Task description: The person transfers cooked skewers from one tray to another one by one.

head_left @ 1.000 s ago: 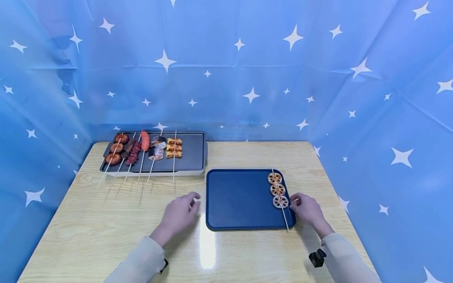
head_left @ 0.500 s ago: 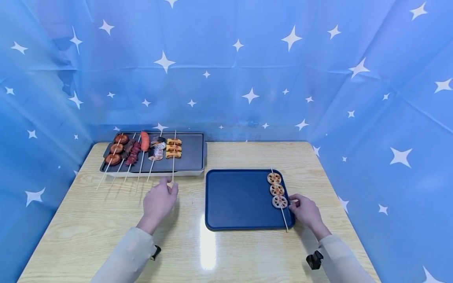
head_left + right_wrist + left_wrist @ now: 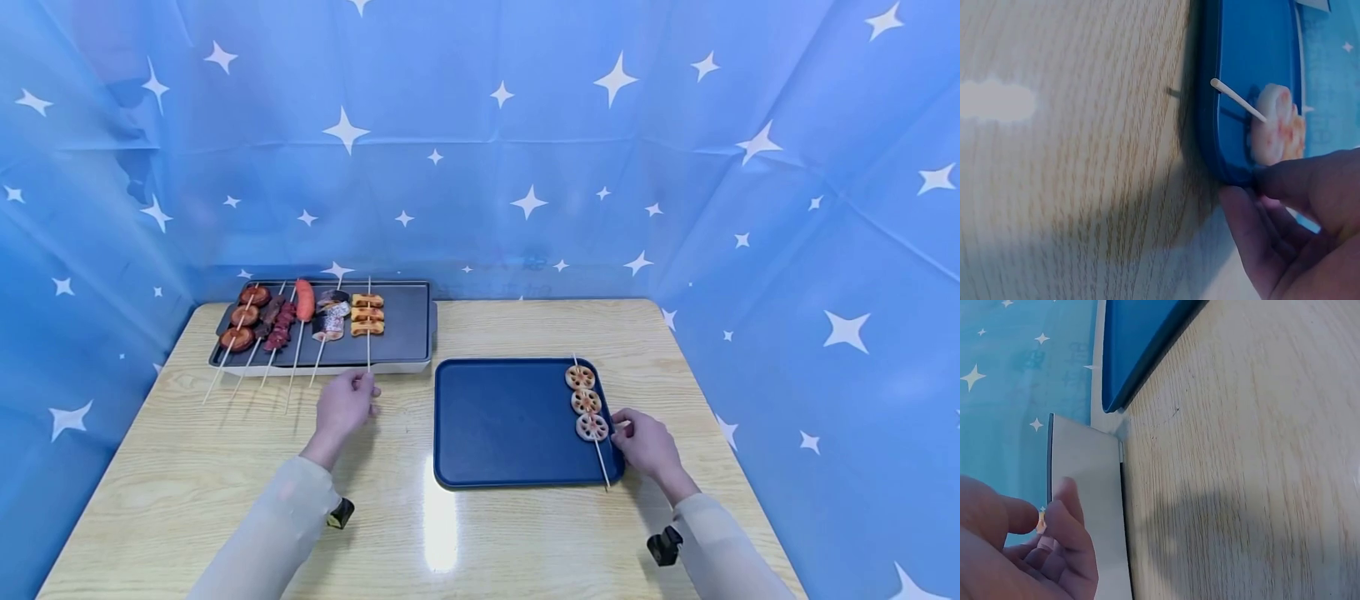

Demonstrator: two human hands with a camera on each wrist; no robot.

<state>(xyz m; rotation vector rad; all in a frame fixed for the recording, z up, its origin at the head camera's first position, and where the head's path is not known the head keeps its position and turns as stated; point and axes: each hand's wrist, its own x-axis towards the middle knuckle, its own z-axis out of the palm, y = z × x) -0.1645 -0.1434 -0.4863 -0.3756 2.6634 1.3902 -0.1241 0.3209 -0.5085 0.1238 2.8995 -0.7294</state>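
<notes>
In the head view my left hand [image 3: 345,406] is at the lower end of a skewer of yellow-brown grilled pieces [image 3: 367,314], its stick pinched between thumb and fingertips. The pieces rest on a dark grill plate [image 3: 408,321]. In the left wrist view the fingers [image 3: 1071,544] are curled and the stick is mostly hidden. My right hand [image 3: 648,446] grips the right rim of a blue tray [image 3: 510,425], thumb and fingers [image 3: 1241,228] on either side of its edge. A lotus root skewer [image 3: 586,402] lies along that side of the tray.
Left of the yellow skewer on the grill lie a fish-like skewer [image 3: 331,315], a sausage skewer [image 3: 304,300], a red meat skewer [image 3: 281,325], a darker meat skewer [image 3: 270,315] and a round brown skewer [image 3: 244,317]. Their sticks overhang the front. A starry blue curtain [image 3: 465,183] surrounds the table [image 3: 187,500].
My left hand has moved left and away from me, from beside the tray to the yellow skewer's stick, and its fingers have closed there. The right hand has stayed at the tray's rim.
</notes>
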